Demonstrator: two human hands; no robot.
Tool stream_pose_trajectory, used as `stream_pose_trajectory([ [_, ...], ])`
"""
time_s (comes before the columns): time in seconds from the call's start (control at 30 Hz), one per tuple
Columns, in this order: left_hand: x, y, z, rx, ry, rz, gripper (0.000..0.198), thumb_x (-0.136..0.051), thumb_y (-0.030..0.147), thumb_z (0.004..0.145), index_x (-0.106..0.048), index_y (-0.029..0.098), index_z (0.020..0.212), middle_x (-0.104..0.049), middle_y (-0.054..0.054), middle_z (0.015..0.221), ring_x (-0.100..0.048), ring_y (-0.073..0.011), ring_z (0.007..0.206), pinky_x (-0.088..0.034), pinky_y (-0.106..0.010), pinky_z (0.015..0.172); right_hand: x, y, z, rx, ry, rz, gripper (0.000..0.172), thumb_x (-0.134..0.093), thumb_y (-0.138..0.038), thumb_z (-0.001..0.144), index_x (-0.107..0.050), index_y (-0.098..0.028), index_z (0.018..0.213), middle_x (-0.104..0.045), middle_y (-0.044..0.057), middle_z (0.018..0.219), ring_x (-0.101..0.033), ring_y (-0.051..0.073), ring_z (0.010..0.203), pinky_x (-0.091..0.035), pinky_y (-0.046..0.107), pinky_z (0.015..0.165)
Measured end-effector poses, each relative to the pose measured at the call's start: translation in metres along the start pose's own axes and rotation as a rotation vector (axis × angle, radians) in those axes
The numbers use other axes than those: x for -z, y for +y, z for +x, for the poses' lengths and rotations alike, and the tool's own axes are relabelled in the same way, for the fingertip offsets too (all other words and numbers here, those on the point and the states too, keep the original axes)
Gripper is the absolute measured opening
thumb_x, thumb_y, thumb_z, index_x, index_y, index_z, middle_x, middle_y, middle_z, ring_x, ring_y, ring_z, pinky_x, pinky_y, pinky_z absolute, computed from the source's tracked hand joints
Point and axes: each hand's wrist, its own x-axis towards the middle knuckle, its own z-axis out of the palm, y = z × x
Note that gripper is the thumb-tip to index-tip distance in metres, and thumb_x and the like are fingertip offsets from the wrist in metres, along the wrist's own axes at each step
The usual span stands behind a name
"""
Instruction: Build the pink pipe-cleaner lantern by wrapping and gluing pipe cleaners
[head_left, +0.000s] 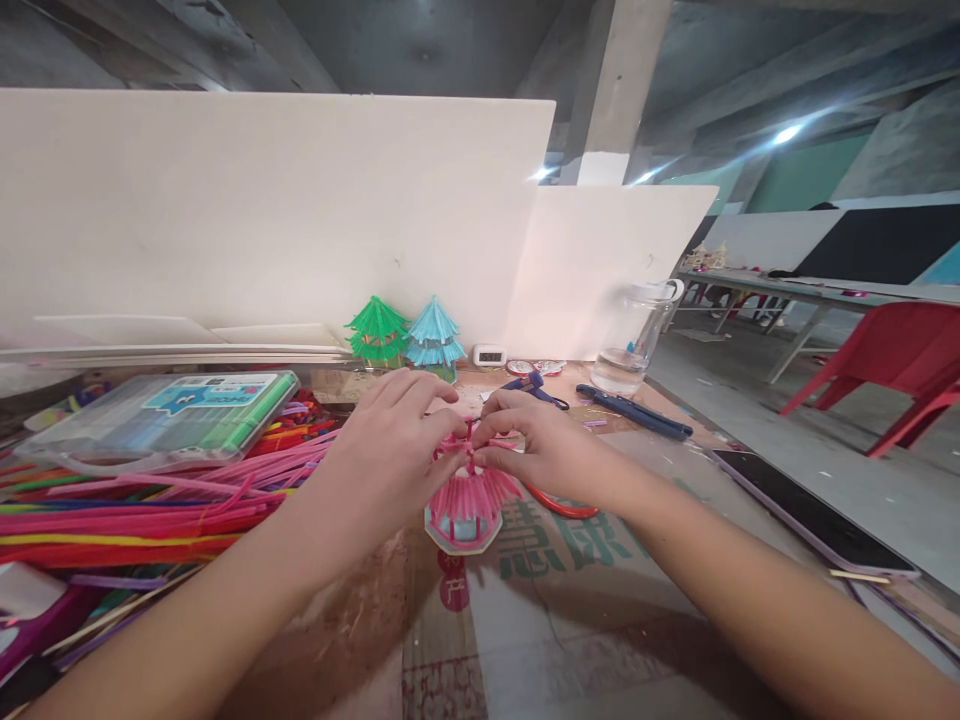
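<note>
A small pink pavilion model (pixel 472 500) of fuzzy stems stands on a pale many-sided base near the middle of the table. My left hand (pixel 409 430) comes in from the left, thumb and forefinger closed at the top of the model. From the right, my right hand (pixel 536 440) pinches at the same spot, its fingertips nearly meeting the left ones. Between the fingertips is a pink upper part of the model; my fingers cover much of it. The pink fringed roof shows just below both hands.
Pink, red and yellow fuzzy stems (pixel 135 520) and a plastic case (pixel 165 420) lie left. Behind stand green (pixel 377 330) and blue (pixel 435 335) models and a small clock (pixel 490 355). A jug (pixel 630 340), dark pliers (pixel 637 412) and phone (pixel 810 510) are right.
</note>
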Motion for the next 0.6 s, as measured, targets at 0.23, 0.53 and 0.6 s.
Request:
stream_pose_trajectory([
  [0.23,0.004,-0.01,-0.004,0.068,-0.104,-0.13,0.026,-0.072,0.031,0.081,-0.065,0.02,0.103,-0.061,-0.009,0.119,-0.055,-0.0279,0.114,-0.044,-0.045,0.098,0.007,-0.003,-0.002,0.01,-0.02,-0.027,0.005,-0.068,-0.017,0.084,-0.07,-0.02,0.087,-0.061,0.003,0.091,-0.058,0.018,0.089,-0.046,0.031,0.08],
  [0.53,0.003,-0.035,0.0,0.271,-0.356,-0.5,0.035,-0.064,0.027,0.082,-0.06,0.025,0.117,-0.059,-0.006,0.124,-0.055,-0.0249,0.117,-0.044,-0.04,0.099,-0.003,-0.011,-0.009,0.215,0.183,-0.199,0.012,-0.06,-0.023,0.091,-0.065,-0.017,0.1,-0.06,0.009,0.096,-0.055,0.023,0.096,-0.044,0.035,0.082],
  [0.6,0.001,-0.037,0.002,0.276,-0.367,-0.544,0.028,-0.063,0.032,0.082,-0.065,0.025,0.109,-0.06,-0.005,0.123,-0.055,-0.025,0.118,-0.043,-0.039,0.1,-0.008,-0.011,-0.009,0.234,0.2,-0.27,0.011,-0.058,-0.022,0.092,-0.065,-0.016,0.097,-0.06,0.009,0.093,-0.054,0.024,0.093,-0.043,0.036,0.079],
])
